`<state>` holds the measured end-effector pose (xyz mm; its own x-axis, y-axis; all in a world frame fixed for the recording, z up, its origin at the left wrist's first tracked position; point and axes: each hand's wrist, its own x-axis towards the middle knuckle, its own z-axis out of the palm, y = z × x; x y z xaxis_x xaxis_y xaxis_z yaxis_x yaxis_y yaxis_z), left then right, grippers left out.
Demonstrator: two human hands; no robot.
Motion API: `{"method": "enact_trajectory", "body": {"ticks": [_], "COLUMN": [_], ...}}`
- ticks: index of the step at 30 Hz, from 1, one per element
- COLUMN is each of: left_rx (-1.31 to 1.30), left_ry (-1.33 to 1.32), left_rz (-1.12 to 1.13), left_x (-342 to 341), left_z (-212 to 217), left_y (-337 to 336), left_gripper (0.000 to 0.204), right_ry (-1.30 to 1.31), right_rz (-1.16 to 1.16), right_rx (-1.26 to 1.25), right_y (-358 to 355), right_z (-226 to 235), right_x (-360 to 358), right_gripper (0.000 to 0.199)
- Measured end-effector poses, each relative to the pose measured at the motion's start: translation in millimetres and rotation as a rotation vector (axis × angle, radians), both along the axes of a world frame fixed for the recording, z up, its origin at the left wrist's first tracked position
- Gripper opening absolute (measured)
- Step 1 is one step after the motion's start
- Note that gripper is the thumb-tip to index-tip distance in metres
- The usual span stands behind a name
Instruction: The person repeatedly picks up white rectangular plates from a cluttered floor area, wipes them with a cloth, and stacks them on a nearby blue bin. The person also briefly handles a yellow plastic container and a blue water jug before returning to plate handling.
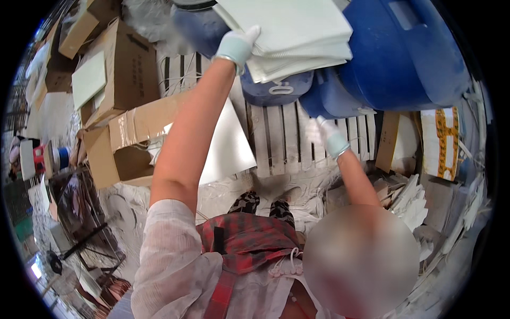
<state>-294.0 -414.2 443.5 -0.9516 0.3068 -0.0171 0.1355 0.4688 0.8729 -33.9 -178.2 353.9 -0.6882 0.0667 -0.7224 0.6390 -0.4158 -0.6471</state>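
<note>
My left hand (pixel 237 47), in a pale glove, is stretched far forward and grips the left edge of a stack of white flat tiles (pixel 297 32), fingers lying on top of it. The stack rests on a dark blue container (pixel 276 87) beside a big blue drum (pixel 398 58). Also gloved, my right hand (pixel 324 134) hangs lower, with its fingers apart and nothing in it, just below the drum and over a white wooden pallet (pixel 281 138). A large white tile (pixel 231 146) lies flat on the pallet, partly hidden by my left forearm.
Open cardboard boxes (pixel 119 69) are piled at the left, one (pixel 114 154) close to my left elbow. A yellow-and-white sack (pixel 446 141) and broken white tile pieces (pixel 414 204) lie at the right. A dark metal stand (pixel 79 212) is at the lower left, on a dusty floor.
</note>
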Motion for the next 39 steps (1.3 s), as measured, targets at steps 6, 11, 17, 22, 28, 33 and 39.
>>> {"method": "enact_trajectory", "body": {"ticks": [6, 11, 17, 22, 28, 33, 39], "left_rx": [0.229, -0.749, -0.220, 0.025, 0.038, 0.044, -0.513], "left_ry": [-0.223, -0.003, -0.313, -0.659, -0.849, -0.866, -0.564], "left_rz": [0.534, 0.535, 0.705, 0.507, 0.035, -0.097, -0.238], "left_x": [88, 205, 251, 263, 314, 354, 349], "left_z": [-102, -255, -298, -197, -113, -218, -387], "left_y": [-149, -324, -341, -276, -159, -55, -33], "left_gripper": [0.032, 0.040, 0.037, 0.032, 0.037, 0.036, 0.047], "right_ry": [-0.053, 0.265, 0.144, 0.003, 0.067, -0.419, -0.281], "right_rz": [0.460, 0.561, 0.490, 0.248, -0.106, -0.199, -0.293], "right_rx": [0.137, 0.503, 0.655, 0.688, 0.519, 0.516, 0.694], "right_y": [-69, -144, -223, -200, -128, -52, -20], "right_z": [-57, -150, -138, -101, -159, -199, -317], "right_x": [40, 33, -11, 30, 219, 297, 286], "right_gripper": [0.046, 0.050, 0.048, 0.041, 0.039, 0.045, 0.045]}}
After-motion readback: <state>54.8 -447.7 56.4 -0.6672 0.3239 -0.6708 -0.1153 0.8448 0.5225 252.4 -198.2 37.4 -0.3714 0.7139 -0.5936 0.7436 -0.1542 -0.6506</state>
